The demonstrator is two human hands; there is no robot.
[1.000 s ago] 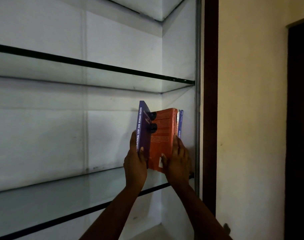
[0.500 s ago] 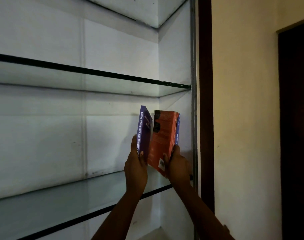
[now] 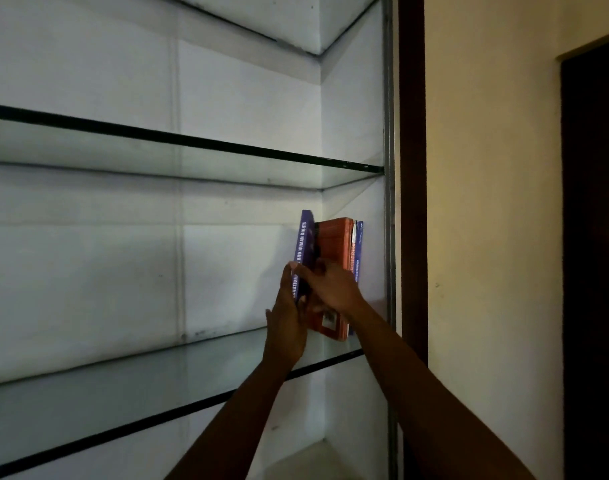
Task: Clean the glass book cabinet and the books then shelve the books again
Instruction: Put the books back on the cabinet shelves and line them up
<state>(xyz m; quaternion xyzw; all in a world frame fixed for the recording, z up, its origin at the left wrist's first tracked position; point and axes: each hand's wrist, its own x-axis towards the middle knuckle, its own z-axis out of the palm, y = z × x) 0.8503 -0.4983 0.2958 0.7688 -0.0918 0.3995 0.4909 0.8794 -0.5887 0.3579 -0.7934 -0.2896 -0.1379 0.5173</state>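
Shelving is under way in the head view: a slim purple paperback book (image 3: 303, 247) with white spine lettering is held upright near the 3 o'clock end of the lower clear glass shelf (image 3: 140, 382). Its foot is hidden behind the hands. The left hand (image 3: 289, 323) grips its lower half, with the thumb on the spine and the fingers wrapped behind.

At its 3 o'clock side stands a thick orange paperback book (image 3: 334, 244), then a thin blue book (image 3: 359, 251) beside the white cabinet side wall (image 3: 351, 133). The right hand (image 3: 334, 289) lies across the orange cover, fingers bent toward the narrow gap between purple and orange. Whether they pinch anything cannot be told.

The purple book's long axis runs from 6 to 12 o'clock, its top tipped slightly toward 1. The coming move, as I judge it, turns on that gap: the purple book must go toward 3 o'clock until flush. The left hand, on its 9 o'clock side, is better placed to push.
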